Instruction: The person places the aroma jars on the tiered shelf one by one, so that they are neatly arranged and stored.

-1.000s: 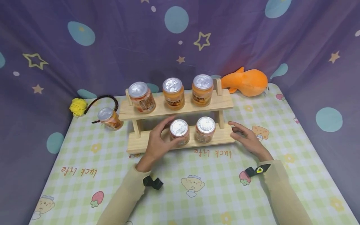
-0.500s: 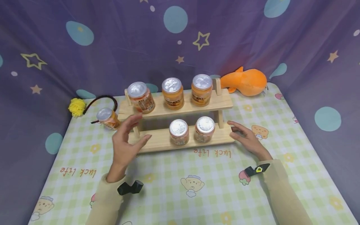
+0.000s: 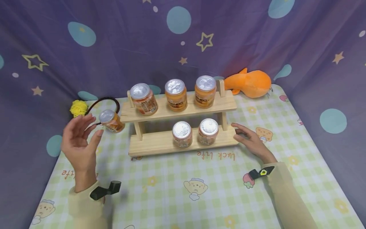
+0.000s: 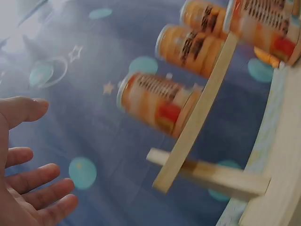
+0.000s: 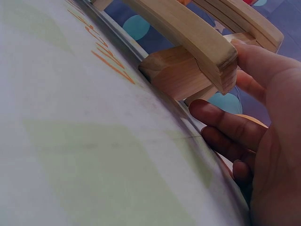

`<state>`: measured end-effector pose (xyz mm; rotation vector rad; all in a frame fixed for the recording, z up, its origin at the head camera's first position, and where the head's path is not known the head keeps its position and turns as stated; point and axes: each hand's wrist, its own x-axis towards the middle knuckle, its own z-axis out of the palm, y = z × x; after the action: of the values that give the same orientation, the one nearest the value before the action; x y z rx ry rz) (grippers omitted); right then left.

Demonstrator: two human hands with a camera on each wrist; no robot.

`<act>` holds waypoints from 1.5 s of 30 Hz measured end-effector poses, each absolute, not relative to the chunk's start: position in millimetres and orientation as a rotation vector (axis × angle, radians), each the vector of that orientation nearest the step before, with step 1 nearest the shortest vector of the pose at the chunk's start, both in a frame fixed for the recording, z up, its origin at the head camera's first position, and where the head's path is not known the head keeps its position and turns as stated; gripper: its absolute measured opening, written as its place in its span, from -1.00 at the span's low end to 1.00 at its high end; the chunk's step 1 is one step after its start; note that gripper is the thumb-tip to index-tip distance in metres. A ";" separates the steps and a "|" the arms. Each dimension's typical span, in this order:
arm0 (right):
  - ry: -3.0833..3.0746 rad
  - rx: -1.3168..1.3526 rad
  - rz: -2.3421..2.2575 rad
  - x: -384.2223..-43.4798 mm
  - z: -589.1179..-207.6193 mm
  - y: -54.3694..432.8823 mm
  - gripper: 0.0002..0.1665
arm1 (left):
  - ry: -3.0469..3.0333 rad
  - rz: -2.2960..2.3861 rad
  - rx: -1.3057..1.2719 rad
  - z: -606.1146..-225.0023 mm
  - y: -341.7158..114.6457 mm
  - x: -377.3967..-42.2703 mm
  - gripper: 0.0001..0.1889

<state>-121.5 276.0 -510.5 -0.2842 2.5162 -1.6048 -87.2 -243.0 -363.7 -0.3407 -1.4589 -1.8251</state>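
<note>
In the head view my left hand (image 3: 80, 146) is raised at the left over the table, fingers spread and holding nothing. Just beyond its fingertips stands an orange jar with a silver lid (image 3: 115, 123). A two-tier wooden shelf (image 3: 154, 143) occupies the centre. Three similar jars line its upper board, among them the left one (image 3: 147, 103); two more, including a lower jar (image 3: 182, 135), stand on the bottom board. My right hand (image 3: 254, 143) is at the shelf's right end. In the right wrist view its thumb touches the wooden end (image 5: 221, 70), the other fingers loosely bent below.
Behind the lone jar lie a yellow fluffy ball (image 3: 78, 108) and a dark coiled band (image 3: 104, 99). An orange plush toy (image 3: 251, 83) sits behind the shelf's right end. A checked cloth (image 3: 171, 197) covers the table, and a purple curtain (image 3: 128, 47) hangs behind.
My left hand has left the left jar on the bottom board and moved left, past the shelf end, to near the lone jar. The right hand, shelf and jars stay put.
</note>
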 end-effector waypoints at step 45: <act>2.514 -0.319 -1.632 -122.0 -512.5 277.8 -0.42 | -1.931 -1.708 0.487 -450.6 -310.1 -183.0 -0.29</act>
<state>-122.0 277.8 -512.5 -0.3187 2.5137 -1.6325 -183.0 -310.1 -450.6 0.4874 -1.9314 -1.7075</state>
